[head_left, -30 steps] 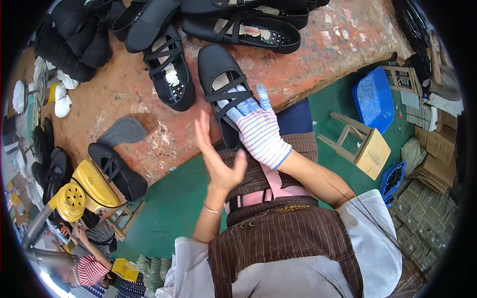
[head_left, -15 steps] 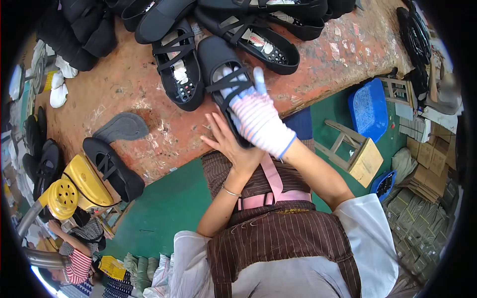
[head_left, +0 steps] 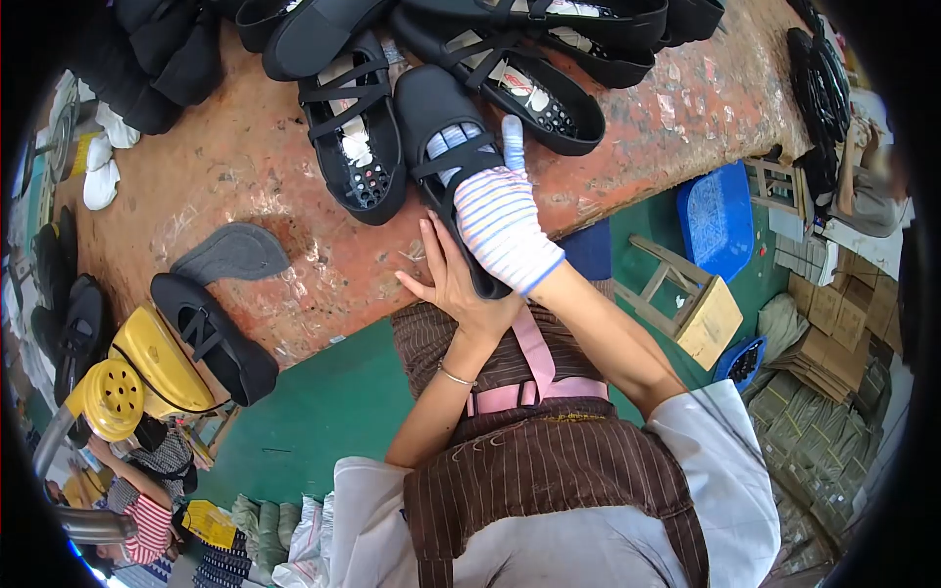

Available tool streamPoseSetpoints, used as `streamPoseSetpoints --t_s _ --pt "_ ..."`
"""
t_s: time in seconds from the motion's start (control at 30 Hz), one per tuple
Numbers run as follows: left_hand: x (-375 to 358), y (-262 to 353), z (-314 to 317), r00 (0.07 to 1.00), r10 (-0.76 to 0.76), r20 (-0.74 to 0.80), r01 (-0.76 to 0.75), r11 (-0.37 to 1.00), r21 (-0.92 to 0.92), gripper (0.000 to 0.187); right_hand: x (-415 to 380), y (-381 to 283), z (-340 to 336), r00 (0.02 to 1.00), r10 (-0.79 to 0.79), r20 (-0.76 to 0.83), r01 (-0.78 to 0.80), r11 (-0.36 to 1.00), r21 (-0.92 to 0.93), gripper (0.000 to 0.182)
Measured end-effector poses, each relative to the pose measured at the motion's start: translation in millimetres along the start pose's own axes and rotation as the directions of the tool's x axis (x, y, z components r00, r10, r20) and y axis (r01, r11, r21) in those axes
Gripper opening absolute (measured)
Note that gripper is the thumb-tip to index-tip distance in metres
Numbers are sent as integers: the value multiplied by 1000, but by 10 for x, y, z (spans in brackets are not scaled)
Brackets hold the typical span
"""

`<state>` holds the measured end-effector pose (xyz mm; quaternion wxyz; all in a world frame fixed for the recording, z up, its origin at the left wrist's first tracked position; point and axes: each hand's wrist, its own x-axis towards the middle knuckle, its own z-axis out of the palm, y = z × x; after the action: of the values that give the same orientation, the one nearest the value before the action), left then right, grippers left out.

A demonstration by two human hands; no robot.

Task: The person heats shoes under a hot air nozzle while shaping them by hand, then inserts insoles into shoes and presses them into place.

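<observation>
A black strappy shoe [head_left: 431, 103] lies at the table's near edge, toe pointing away from me. My right hand [head_left: 498, 220], in a white and blue striped glove, reaches into its opening. Several stretched fingers pass beneath the crossed straps, their tips hidden inside the toe. One gloved finger stays outside, along the shoe's right side. My bare left hand [head_left: 459, 284] grips the heel end from the left, its visible fingers spread against the side. Just left of it rests another black shoe [head_left: 387, 186], its perforated insole showing. A third open shoe [head_left: 578, 137] is to the right.
More black shoes [head_left: 323, 39] crowd the table's far side. A grey insole [head_left: 235, 253] lies to the left, near a single shoe [head_left: 216, 338] and a yellow machine [head_left: 157, 358]. A wooden stool [head_left: 708, 318] and blue basin [head_left: 720, 220] stand right. Other people are at both sides.
My gloved right hand has slid further into the shoe, and its fingers now lie flatter under the straps. My left hand stays at the heel. The view has shifted slightly.
</observation>
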<state>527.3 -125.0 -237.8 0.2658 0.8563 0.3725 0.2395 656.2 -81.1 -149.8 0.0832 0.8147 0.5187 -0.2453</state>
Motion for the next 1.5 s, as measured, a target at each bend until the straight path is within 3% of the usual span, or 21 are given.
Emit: streamPoseSetpoints --t_s 0.07,0.1,0.17,0.23,0.27,0.3,0.33,0.37,0.43,0.47,0.5,0.57,0.6,0.7,0.8,0.9,1.0,1.03,1.2,1.4,1.5 --pt "9 -22 -25 1000 -14 -13 13 998 -67 114 -76 -30 374 849 -13 -528 49 997 55 53" --pt "1 -44 -28 1000 12 25 -13 999 43 114 -224 -69 360 943 42 -330 0 992 128 55" --pt "-6 -60 7 993 50 105 -75 966 249 114 -194 -36 435 907 -8 -420 59 992 108 59" --pt "-4 -38 -3 999 14 49 -17 997 70 101 -102 -29 456 903 -23 -429 75 992 105 61" --pt "-5 -15 -15 1000 -8 26 9 1000 -23 95 17 -21 257 993 -32 -110 39 997 61 59" --pt "-1 6 -25 999 -22 29 23 999 -32 96 130 -16 -108 974 -22 223 21 1000 8 57" --pt "17 14 -35 999 -33 32 34 999 -39 97 172 -21 -342 849 7 529 20 999 -46 56" --pt "24 18 -39 998 -44 33 45 998 -46 97 151 -26 -387 850 -6 527 39 998 -52 51" --pt "4 23 -63 1000 -23 -11 22 996 -91 101 -54 66 26 993 -94 -76 95 995 8 51" --pt "35 21 -66 999 -10 -44 5 994 -112 103 -111 84 279 913 -120 -390 137 990 17 51" --pt "7 -8 -8 999 -20 -33 19 999 -31 109 -104 54 479 895 -89 -437 77 996 -45 52" --pt "13 -5 -17 999 -34 -3 34 999 -24 111 -3 64 328 918 -132 -373 -51 895 -443 53" --pt "6 -19 -25 999 -36 20 37 999 -19 113 30 36 243 947 -80 -312 73 997 -36 52" --pt "39 21 -40 1000 -25 10 25 1000 17 110 99 -17 -278 935 -32 354 59 996 -65 53" --pt "-33 -118 90 999 26 -26 -21 985 171 112 -390 66 121 945 -183 -271 154 980 -128 52" --pt "5 -90 91 999 22 -41 -16 988 154 113 -846 173 33 931 -209 -299 305 896 324 51" --pt "42 21 -33 999 15 -41 -14 1000 28 112 -629 253 -172 813 -94 -575 227 960 163 51" --pt "51 42 -47 999 21 -47 -20 1000 20 112 -489 248 -194 841 -63 -538 244 931 272 55" --pt "45 -2 -4 998 22 -51 -21 1000 16 114 -82 164 164 843 -165 -512 211 977 31 45" --pt "1 -17 0 1000 -4 -29 5 1000 18 110 190 -10 48 988 -54 -147 34 990 -138 44" --pt "13 -45 25 999 10 -33 -8 999 48 108 134 30 407 893 -83 -441 -4 981 -193 44"
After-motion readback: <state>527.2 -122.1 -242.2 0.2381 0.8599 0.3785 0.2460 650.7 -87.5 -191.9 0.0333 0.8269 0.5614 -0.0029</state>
